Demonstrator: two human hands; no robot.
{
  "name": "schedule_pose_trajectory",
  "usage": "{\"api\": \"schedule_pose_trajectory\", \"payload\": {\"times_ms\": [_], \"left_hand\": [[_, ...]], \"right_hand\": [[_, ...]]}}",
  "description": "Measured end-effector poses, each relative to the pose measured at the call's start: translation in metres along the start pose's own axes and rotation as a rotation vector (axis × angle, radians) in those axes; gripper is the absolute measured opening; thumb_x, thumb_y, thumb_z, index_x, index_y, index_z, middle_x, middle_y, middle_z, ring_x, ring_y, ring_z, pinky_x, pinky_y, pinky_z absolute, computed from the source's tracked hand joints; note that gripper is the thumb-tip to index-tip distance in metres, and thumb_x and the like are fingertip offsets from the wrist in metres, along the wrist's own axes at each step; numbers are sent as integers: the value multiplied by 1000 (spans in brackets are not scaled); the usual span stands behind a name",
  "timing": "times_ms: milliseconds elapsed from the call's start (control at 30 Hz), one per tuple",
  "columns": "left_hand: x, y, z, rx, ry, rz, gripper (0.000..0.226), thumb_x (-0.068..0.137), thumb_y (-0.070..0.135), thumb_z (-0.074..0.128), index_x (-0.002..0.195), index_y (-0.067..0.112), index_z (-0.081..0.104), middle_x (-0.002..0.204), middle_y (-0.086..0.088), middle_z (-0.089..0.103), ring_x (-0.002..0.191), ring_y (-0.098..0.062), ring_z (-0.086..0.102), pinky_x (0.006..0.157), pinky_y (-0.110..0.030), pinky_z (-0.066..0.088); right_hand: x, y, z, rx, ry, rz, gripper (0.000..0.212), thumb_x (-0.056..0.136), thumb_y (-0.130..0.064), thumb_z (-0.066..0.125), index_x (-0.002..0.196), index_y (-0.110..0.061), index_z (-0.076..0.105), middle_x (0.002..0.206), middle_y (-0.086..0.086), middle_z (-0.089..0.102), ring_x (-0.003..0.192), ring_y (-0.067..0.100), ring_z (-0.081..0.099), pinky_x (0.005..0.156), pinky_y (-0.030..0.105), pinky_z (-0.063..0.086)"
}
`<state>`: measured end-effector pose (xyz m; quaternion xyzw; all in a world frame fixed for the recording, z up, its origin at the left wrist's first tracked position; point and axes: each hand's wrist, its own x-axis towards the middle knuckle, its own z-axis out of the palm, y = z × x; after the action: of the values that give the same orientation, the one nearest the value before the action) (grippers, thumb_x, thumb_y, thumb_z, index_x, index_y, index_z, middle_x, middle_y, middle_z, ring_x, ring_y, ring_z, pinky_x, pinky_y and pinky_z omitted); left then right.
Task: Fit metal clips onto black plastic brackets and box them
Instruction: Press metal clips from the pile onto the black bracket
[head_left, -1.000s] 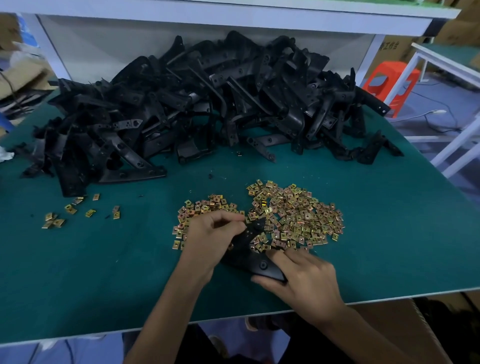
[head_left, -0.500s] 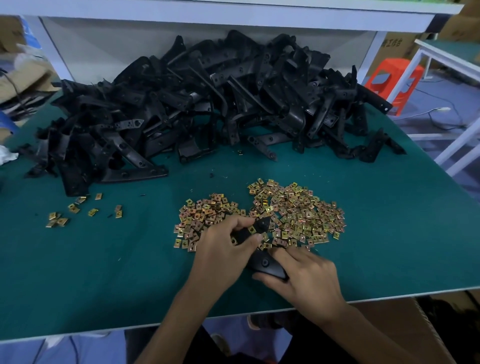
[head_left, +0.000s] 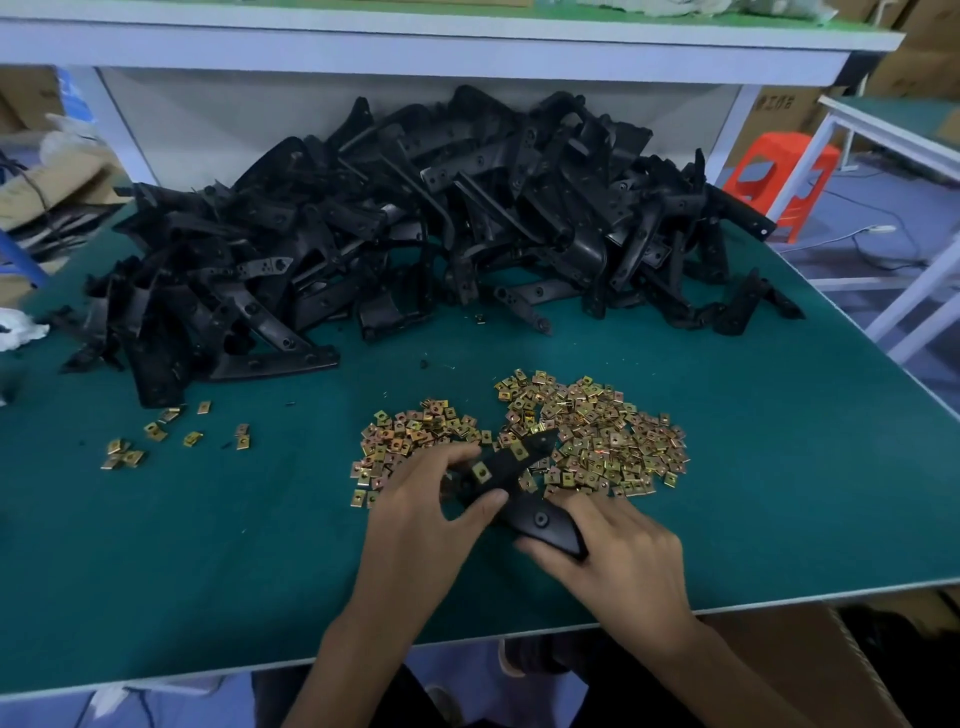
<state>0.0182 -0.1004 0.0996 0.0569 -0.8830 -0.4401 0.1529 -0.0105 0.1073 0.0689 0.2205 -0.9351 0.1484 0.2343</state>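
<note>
One black plastic bracket (head_left: 511, 486) lies on the green table (head_left: 753, 493) near the front edge, held by both hands. My right hand (head_left: 618, 561) grips its near rounded end. My left hand (head_left: 431, 514) pinches its middle between thumb and fingers. Two gold metal clips (head_left: 482, 472) sit fitted on the bracket's far arm. A spread of loose gold clips (head_left: 592, 436) lies just beyond the hands. A large heap of black brackets (head_left: 415, 223) fills the back of the table.
A few stray clips (head_left: 156, 436) lie at the left. A white shelf frame (head_left: 415, 52) stands behind the heap. An orange stool (head_left: 779, 176) and another white table are at the right. A cardboard box (head_left: 810, 670) sits below the front edge at the right.
My left hand slid back from the bracket's far tip toward its middle, uncovering two clips on the arm. My right hand kept its grip on the near end.
</note>
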Motion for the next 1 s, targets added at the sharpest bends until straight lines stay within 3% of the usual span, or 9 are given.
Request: {"api": "schedule_pose_trajectory", "payload": {"times_ms": [200, 267, 367, 500, 633, 700, 800, 933, 1000], "left_hand": [[8, 14, 5, 19, -1, 100, 26, 90, 33, 74, 114, 31, 67, 102, 23, 65, 91, 1, 58, 75, -4, 39], [13, 24, 6, 32, -51, 158, 26, 94, 37, 67, 119, 38, 62, 110, 27, 62, 95, 4, 56, 76, -2, 38], [16, 38, 15, 26, -204, 257, 29, 96, 51, 53, 124, 52, 50, 111, 43, 50, 97, 13, 53, 74, -2, 39], [7, 61, 54, -9, -439, 386, 29, 92, 57, 45, 121, 53, 48, 112, 36, 53, 100, 11, 52, 79, -4, 40], [-22, 95, 98, -1, -684, 513, 31, 91, 55, 47, 122, 57, 45, 116, 39, 49, 105, 6, 52, 85, -4, 37], [-38, 110, 114, -30, -756, 569, 39, 93, 45, 55, 128, 58, 45, 124, 40, 45, 112, 9, 52, 90, -5, 37], [-53, 122, 127, -83, -826, 559, 52, 90, 50, 55, 135, 67, 35, 134, 40, 39, 123, 4, 51, 101, -26, 45], [-61, 117, 130, -73, -850, 513, 53, 87, 48, 62, 126, 75, 38, 128, 36, 51, 111, 8, 56, 88, -29, 51], [-62, 111, 129, -36, -849, 489, 61, 89, 34, 70, 121, 77, 41, 123, 37, 53, 107, 11, 56, 83, -26, 49]], "right_hand": [[0, -2, -11, 97, 17, 174, 42, 77, -53, 82, 108, -26, 73, 90, -9, 71, 82, 18, 69, 58, 32, 52], [-10, -2, -18, 123, 36, 226, 44, 80, -53, 79, 114, -26, 72, 94, -9, 71, 84, 18, 70, 60, 32, 53], [-37, 0, -34, 123, 62, 347, 48, 83, -64, 62, 118, -32, 70, 98, -14, 71, 88, 11, 70, 68, 27, 53], [-93, 6, -57, 138, 189, 564, 53, 72, -53, 82, 117, -26, 75, 103, -12, 75, 93, 7, 73, 72, 23, 58], [-161, 4, -74, 272, 194, 914, 54, 70, -62, 73, 120, -41, 68, 112, -24, 71, 103, 0, 68, 84, 17, 52], [-188, 6, -81, 316, 219, 1062, 50, 70, -59, 79, 116, -45, 66, 110, -30, 68, 103, -4, 65, 83, 9, 47], [-216, 17, -97, 302, 366, 1230, 44, 74, -40, 88, 111, -44, 65, 100, -34, 67, 97, -14, 61, 75, 4, 42], [-237, 60, -127, 274, 496, 1344, 43, 82, -45, 80, 118, -48, 58, 110, -30, 66, 103, -6, 62, 78, 11, 46], [-245, 91, -141, 262, 527, 1384, 70, 82, -42, 81, 143, -37, 48, 133, -16, 58, 120, 8, 57, 92, 27, 50]]}}
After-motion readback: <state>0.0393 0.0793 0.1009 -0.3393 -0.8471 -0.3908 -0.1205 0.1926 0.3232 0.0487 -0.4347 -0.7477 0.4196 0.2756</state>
